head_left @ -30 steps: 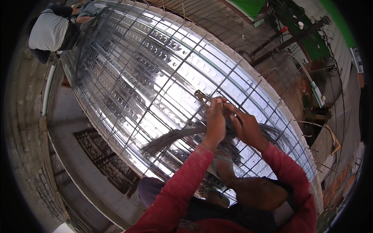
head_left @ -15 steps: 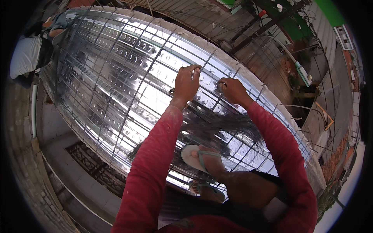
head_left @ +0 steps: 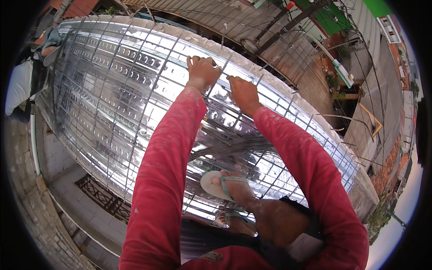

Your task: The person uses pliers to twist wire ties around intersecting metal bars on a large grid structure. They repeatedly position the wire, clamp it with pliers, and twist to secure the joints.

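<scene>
Compared with a second ago, the left hand [head_left: 203,72] and right hand [head_left: 244,93] are carried forward, away from the wire bundle [head_left: 238,146] and toward the far edge of the mesh [head_left: 155,85]. Both are now parted by a small gap, narrower than half a second ago. The bundle's left end is covered by the left sleeve [head_left: 164,153]; the pale sandal [head_left: 211,183], hidden a second ago, is exposed. The co-worker [head_left: 20,85] is shifted closer to the view's left rim.

This is a building site outdoors, up high (a bit of sky [head_left: 396,234] peeks in, far to the right of the fingers [head_left: 198,64]). Crossed steel bars [head_left: 153,85] lie under the fingers, over shiny metal sheets [head_left: 121,96]. Rough concrete [head_left: 245,60] runs just past the fingers, with a tin roof [head_left: 288,63] beyond.
</scene>
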Demonstrator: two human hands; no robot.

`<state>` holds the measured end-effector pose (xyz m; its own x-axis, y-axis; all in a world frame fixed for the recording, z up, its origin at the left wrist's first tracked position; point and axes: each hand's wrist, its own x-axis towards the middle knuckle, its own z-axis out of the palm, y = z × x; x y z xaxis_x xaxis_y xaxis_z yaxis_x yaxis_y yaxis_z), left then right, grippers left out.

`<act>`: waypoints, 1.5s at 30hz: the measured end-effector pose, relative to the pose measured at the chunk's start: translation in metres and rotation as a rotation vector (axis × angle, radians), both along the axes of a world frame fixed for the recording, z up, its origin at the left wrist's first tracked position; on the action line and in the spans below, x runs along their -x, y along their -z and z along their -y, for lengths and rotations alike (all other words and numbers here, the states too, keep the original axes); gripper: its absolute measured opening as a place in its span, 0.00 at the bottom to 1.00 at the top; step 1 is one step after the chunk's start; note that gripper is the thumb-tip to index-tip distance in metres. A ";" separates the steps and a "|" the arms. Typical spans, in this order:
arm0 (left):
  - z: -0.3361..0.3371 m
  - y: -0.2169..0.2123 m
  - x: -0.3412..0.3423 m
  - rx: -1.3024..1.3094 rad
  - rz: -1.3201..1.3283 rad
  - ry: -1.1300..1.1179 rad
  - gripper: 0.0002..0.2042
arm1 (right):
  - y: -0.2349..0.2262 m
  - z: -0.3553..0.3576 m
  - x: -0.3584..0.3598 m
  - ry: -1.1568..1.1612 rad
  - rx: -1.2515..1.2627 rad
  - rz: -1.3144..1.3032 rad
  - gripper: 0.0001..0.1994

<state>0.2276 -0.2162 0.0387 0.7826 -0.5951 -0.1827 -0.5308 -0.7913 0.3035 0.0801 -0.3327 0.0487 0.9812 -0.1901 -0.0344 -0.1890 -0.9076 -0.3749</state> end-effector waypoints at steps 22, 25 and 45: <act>-0.028 0.017 0.030 0.719 -0.081 0.000 0.20 | -0.046 -0.010 -0.026 0.023 -0.138 -0.227 0.11; -0.023 0.015 0.031 0.695 -0.073 -0.001 0.19 | -0.058 -0.007 -0.046 -0.222 -0.041 0.099 0.10; -0.032 0.018 0.032 0.621 -0.042 -0.087 0.16 | -0.024 -0.005 -0.062 0.411 -1.216 -0.162 0.19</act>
